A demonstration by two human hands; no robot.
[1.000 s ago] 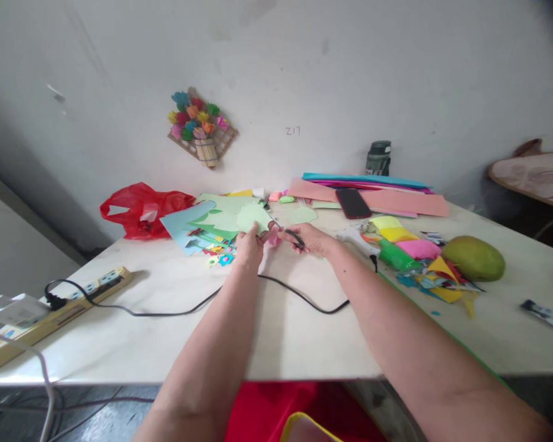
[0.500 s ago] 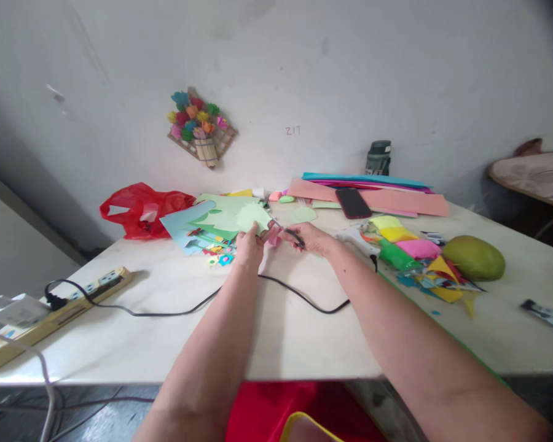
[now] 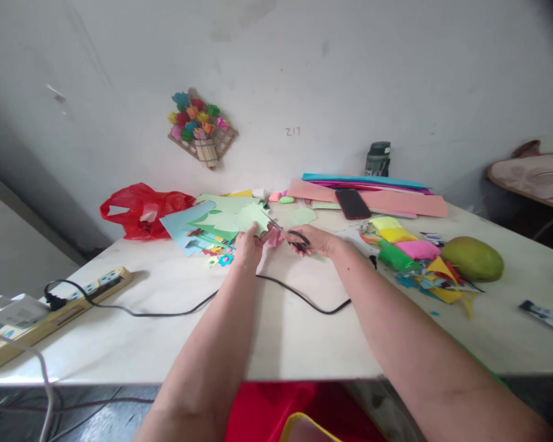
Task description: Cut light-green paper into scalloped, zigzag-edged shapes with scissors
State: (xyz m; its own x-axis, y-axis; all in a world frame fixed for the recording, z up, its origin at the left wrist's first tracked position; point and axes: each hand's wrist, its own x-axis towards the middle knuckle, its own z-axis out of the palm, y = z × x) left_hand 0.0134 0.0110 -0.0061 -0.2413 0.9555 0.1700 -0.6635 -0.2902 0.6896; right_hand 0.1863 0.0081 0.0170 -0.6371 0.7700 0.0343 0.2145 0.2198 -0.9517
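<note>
My left hand [image 3: 251,244] pinches the lower edge of a pale green paper piece [image 3: 250,217] with a jagged rim. In my right hand [image 3: 317,239] is a pair of scissors [image 3: 298,240] with black handles, and its blades reach the right edge of the paper. A small pink paper scrap [image 3: 273,238] shows between the two hands. Behind and left of the paper lie a larger light green sheet [image 3: 216,212] and a light blue sheet [image 3: 177,230]. Small cut paper flowers, one of them blue [image 3: 225,260], lie left of my left hand. Another pale green piece [image 3: 301,215] rests behind the scissors.
A black cable [image 3: 166,313] crosses the table from a power strip [image 3: 105,285]. A red plastic bag [image 3: 141,212] stands at the left. On the right are a phone [image 3: 352,204] on coloured sheets, bright clay packets [image 3: 417,248], paper scraps and a green mango [image 3: 473,259].
The scissors' handles have spread wider apart, and the blades have shifted slightly up and left along the paper's edge. My left hand keeps its pinch on the paper.
</note>
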